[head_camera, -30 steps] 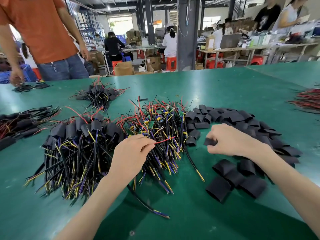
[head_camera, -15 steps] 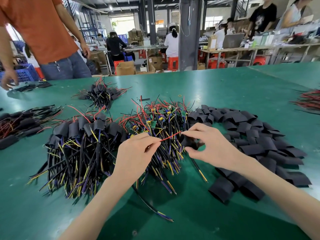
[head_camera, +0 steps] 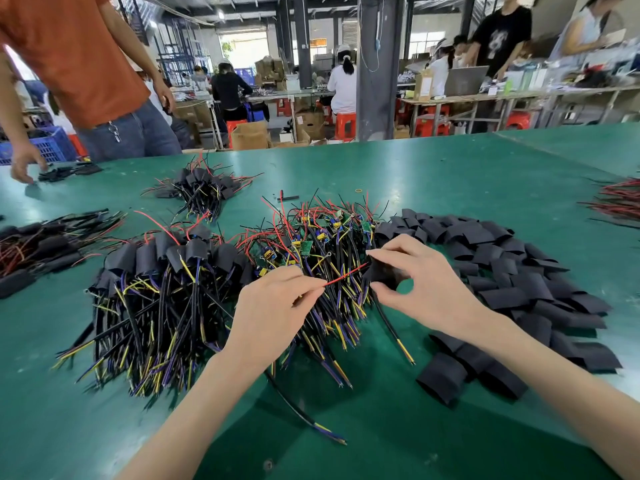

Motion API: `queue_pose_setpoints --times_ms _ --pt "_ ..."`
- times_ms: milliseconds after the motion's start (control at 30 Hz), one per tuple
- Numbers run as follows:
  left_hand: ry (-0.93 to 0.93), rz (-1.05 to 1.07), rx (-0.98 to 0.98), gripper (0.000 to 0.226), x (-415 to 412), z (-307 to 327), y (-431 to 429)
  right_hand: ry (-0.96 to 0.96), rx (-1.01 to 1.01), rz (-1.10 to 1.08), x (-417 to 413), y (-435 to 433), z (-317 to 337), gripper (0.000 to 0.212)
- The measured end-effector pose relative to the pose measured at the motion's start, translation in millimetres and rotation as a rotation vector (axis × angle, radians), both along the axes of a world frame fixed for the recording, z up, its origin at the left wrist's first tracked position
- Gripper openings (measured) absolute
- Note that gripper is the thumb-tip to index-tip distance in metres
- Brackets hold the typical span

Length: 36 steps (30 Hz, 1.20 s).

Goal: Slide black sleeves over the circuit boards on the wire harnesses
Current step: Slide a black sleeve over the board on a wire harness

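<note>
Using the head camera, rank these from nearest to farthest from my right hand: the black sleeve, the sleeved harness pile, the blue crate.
1. black sleeve: pinched in the right hand itself.
2. sleeved harness pile: lying well off to the left.
3. blue crate: far left, in the background.

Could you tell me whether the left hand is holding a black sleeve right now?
No, the left hand pinches a red wire, while the black sleeve is held by the right hand.
</note>
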State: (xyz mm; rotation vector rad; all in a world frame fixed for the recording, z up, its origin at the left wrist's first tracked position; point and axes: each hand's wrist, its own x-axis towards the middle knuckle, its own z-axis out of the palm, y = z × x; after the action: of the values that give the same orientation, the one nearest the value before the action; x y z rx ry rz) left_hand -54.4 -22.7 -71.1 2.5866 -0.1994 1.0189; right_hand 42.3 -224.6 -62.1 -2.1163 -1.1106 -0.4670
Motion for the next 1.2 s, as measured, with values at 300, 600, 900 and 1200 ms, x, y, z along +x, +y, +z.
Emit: queue_pose_setpoints --times_ms 300,600,900,1200 --pt "0.003 -0.065 0.088 0.011 2 -5 -4 -0.392 -0.368 0.055 -10 3 0 0.041" --pt "0.116 -0.232 -0.209 0.023 -2 -10 -22 -0.326 -0.385 0.078 -29 13 -5 0.015" --pt "0.304 -0.172 -0.54 0.065 3 -18 -20 -0.124 0.005 -0.084 -7 3 8 0.01" --pt "0.496 -0.338 -0.887 0.039 4 -11 -22 -0.034 0.054 -0.196 6 -5 10 0.009"
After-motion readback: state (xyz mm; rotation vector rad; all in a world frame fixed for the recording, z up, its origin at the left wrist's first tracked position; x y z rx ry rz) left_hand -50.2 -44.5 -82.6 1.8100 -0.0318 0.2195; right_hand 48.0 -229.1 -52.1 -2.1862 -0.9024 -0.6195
